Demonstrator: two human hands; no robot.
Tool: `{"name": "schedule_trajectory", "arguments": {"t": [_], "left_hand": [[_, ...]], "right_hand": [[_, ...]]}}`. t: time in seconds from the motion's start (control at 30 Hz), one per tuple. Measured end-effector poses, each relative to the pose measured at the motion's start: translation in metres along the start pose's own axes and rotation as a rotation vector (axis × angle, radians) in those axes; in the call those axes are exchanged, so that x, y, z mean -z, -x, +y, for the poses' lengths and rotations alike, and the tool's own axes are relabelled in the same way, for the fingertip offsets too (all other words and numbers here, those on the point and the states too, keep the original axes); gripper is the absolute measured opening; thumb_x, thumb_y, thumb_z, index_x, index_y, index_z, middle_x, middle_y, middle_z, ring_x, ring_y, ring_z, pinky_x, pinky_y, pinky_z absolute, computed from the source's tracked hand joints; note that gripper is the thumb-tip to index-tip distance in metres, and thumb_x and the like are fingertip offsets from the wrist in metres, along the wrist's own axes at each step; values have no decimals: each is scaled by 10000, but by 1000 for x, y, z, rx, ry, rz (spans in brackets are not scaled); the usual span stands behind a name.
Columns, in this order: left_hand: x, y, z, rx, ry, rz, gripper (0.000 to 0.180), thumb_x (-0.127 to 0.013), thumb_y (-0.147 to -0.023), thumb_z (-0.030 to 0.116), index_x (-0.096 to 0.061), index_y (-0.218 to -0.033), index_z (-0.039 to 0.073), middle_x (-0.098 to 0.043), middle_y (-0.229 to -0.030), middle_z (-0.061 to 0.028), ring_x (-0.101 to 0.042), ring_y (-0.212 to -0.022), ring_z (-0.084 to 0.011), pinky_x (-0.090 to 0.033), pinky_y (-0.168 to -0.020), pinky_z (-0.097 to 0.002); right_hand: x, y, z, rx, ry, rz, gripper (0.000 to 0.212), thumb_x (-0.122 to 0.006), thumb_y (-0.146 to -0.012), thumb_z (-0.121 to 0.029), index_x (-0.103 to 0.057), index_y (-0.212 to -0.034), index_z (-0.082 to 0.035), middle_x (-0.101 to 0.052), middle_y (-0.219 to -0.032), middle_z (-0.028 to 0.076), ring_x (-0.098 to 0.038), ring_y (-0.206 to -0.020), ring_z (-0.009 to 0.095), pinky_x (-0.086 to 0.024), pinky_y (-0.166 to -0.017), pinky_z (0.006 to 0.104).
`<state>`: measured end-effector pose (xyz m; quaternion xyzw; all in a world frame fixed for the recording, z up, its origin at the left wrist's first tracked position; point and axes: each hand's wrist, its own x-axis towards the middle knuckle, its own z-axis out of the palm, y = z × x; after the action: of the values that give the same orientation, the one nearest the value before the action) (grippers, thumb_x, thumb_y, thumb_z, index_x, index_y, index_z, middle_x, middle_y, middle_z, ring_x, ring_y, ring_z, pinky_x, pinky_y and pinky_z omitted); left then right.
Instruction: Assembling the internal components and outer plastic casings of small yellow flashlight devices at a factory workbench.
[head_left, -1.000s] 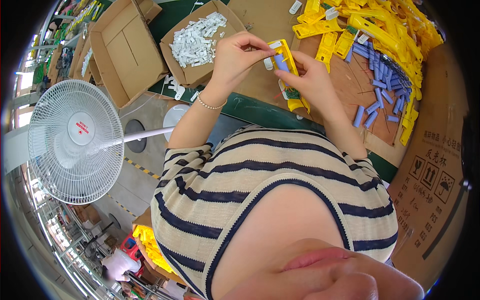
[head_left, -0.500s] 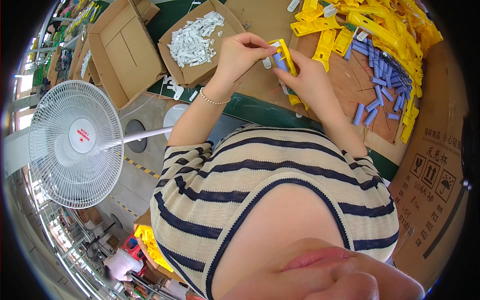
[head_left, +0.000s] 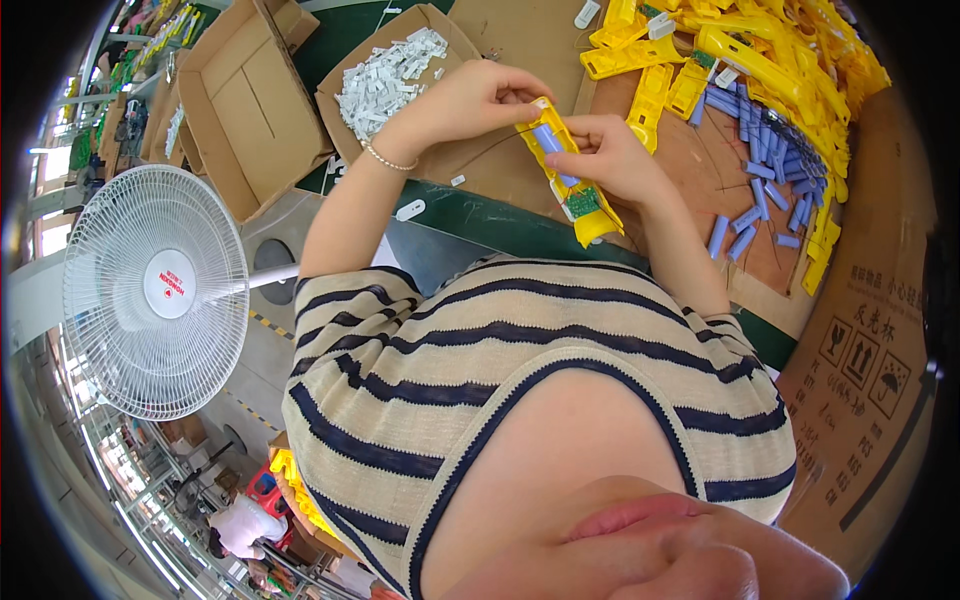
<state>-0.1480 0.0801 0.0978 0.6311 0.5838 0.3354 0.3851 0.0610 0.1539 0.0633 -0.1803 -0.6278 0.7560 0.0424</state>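
Between my hands is a yellow plastic housing [head_left: 594,226], tilted with its open side showing. A purple cylindrical battery [head_left: 547,139] lies in its hollow, and a small green circuit board [head_left: 581,204] sits toward the near end. My right hand [head_left: 618,160] is closed around the housing's right side, its thumb against the battery. At the far end, my left hand [head_left: 490,95] has its fingers pinched at the housing's edge; what lies under the fingertips is partly hidden. A thin dark wire [head_left: 492,150] trails below the left hand.
A carton [head_left: 455,40] of small white pieces stands beyond my left forearm, beside an open cardboard box [head_left: 235,100]. Yellow housings [head_left: 745,45] and purple batteries with wires [head_left: 770,140] pile up at right. A white fan [head_left: 160,290] stands at left, a tall carton [head_left: 850,300] at right.
The housing has turned, so its hollow with battery and circuit board now shows, and its near end has come closer to me. My left hand has shifted slightly left and away.
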Motion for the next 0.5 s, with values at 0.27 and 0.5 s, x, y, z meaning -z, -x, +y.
{"name": "schedule_trajectory", "arguments": {"t": [0.27,0.5], "left_hand": [[137,-72,-73,332,56,346,288,-587,-856,170,-593,-1093,6,-559,-762,-2,-535,-627,-69,-448,-587,-194],[193,-149,-213,557,594,990,168,-535,-835,36,-559,-952,-82,-597,-835,-145,-619,-777,-260,-547,-658,-332]], "right_hand": [[49,-40,42,283,-570,200,517,-422,-942,-388,-404,-1286,-3,-566,-1099,189,-602,-844,222,-542,-644,292],[59,-36,50,318,-793,-322,564,-495,-906,-396,-413,-1276,21,-572,-1052,204,-621,-800,241,-556,-574,305]]}}
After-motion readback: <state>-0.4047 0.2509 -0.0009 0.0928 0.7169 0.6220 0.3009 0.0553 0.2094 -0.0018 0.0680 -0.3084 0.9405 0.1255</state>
